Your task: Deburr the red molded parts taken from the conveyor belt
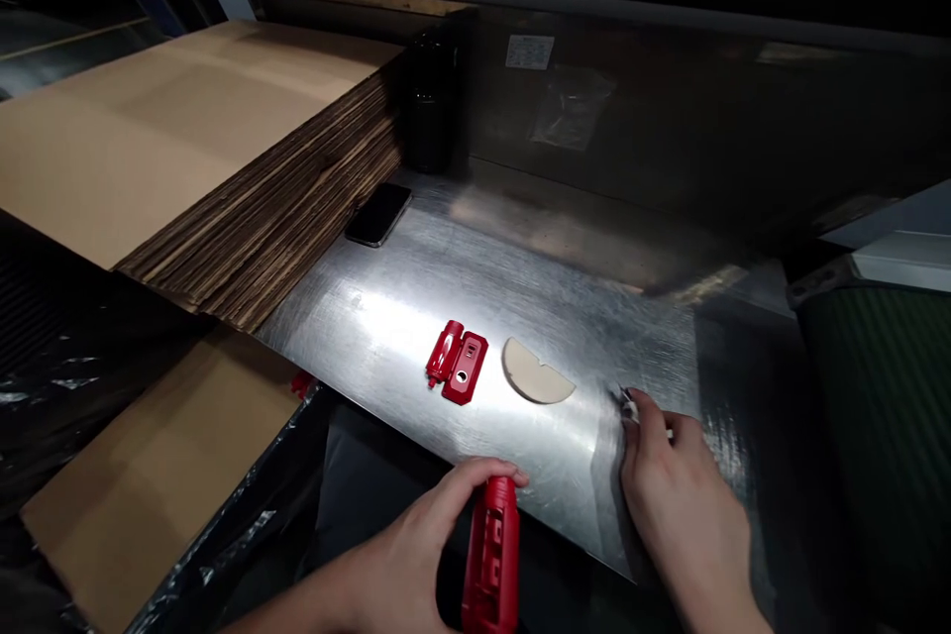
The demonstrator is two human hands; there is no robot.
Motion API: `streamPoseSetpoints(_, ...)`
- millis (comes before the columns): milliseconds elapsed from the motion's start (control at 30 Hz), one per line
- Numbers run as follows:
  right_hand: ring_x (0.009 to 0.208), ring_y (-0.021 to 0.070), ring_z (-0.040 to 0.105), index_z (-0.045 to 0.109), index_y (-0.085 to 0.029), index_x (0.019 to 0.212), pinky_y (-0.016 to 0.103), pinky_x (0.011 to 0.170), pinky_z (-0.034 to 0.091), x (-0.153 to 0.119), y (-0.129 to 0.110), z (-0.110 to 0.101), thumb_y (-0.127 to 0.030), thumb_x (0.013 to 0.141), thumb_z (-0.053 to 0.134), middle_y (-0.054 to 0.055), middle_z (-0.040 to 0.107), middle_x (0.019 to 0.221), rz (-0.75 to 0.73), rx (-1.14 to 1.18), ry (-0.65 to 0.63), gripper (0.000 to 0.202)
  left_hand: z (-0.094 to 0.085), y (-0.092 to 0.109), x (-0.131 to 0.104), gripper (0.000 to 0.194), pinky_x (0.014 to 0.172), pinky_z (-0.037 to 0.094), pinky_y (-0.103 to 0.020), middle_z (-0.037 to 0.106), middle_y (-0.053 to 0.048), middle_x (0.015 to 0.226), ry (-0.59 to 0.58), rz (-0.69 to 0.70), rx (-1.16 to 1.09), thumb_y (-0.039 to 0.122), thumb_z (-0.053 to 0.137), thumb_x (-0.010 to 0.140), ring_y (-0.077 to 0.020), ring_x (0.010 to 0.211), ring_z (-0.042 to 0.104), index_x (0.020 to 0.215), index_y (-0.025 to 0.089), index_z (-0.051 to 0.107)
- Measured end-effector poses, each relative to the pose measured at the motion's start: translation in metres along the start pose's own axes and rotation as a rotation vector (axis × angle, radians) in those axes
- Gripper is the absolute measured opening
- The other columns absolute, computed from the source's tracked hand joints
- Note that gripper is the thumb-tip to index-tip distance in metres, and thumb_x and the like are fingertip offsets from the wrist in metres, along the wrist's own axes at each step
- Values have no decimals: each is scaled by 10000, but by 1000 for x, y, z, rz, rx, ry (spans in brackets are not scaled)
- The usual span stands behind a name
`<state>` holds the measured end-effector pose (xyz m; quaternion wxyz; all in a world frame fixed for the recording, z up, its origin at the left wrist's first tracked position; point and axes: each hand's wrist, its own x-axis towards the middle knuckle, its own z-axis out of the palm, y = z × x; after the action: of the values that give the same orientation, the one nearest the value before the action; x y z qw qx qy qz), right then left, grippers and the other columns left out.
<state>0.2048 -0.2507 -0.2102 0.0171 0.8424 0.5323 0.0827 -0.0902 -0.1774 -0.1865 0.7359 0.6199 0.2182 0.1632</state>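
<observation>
the scuffed, silvery metal tabletop (475, 267) shines. the left hand (412, 550) grips a hollow red plastic casing (493, 555); the right hand (682, 490), knuckles up, pinches a small, mostly hidden object (628, 407).

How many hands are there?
2: the left hand, holding a red part, and the right hand, over the table, holding a small thing.

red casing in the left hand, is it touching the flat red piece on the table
Apart. The head view shows the thumb of the left hand and bare metal table between the red casing and the flat red piece.
</observation>
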Motion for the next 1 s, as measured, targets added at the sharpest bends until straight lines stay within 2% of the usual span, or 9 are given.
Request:
streamPoseSetpoints(100,805,273,675,513,-162,1445,315,470,371,-6,3,3,-330,1151,293,117,594,1116,9,40,-24,404,1,-1,1,1036,1236,381,-434,509,-133,1582,-15,2,12,266,953,674,-374,1462,494,1579,277,447)
streamPoseSetpoints(233,902,303,680,541,-159,1420,347,504,424,-10,1,2,-334,1152,307,117,614,1142,32,50,17,396,2,0,6,1026,1230,388,-416,507,-114,1589,-12,24,21,235,932,697,-356,1462,499,1587,304,428)
streamPoseSetpoints(367,964,361,649,489,-87,1492,413,639,509,-11,-6,2,-375,1150,280,188,607,1195,-6,12,37,494,2,5,8,1015,1223,401,-437,516,-127,1574,-21,21,3,251,938,689,-369,1445,511,1579,279,451)
streamPoseSetpoints(500,998,410,635,513,-21,1453,488,770,538,-11,-5,-1,-446,1141,251,258,601,1253,-68,5,85,589,2,8,6,979,1231,391,-424,514,-135,1577,-11,14,5,276,937,718,-364,1455,502,1573,265,459)
streamPoseSetpoints(667,915,392,668,597,-41,1319,475,725,538,-11,-1,2,-552,1124,175,214,659,1094,13,96,118,691,1,0,9,1113,1209,421,-412,497,-135,1597,-26,109,40,180,947,652,-356,1463,504,1600,288,374)
streamPoseSetpoints(733,895,382,680,612,-76,1269,448,675,531,-9,2,5,-581,1113,169,189,662,1037,93,146,58,690,1,-2,11,1137,1193,432,-388,514,-106,1581,-22,138,65,160,954,624,-336,1443,526,1589,322,377)
streamPoseSetpoints(833,917,373,696,592,-110,1249,421,626,507,-5,8,5,-536,1104,191,186,668,1072,166,183,-93,603,1,-2,12,1139,1171,441,-356,540,-66,1539,-15,153,80,207,991,601,-311,1402,558,1563,363,403)
streamPoseSetpoints(1000,934,405,710,581,-122,1118,464,696,537,5,24,-7,-436,1081,197,213,675,1032,232,190,-233,497,0,3,10,1203,1161,457,-356,481,-77,1573,-16,181,102,239,1005,601,-332,1437,521,1601,383,351)
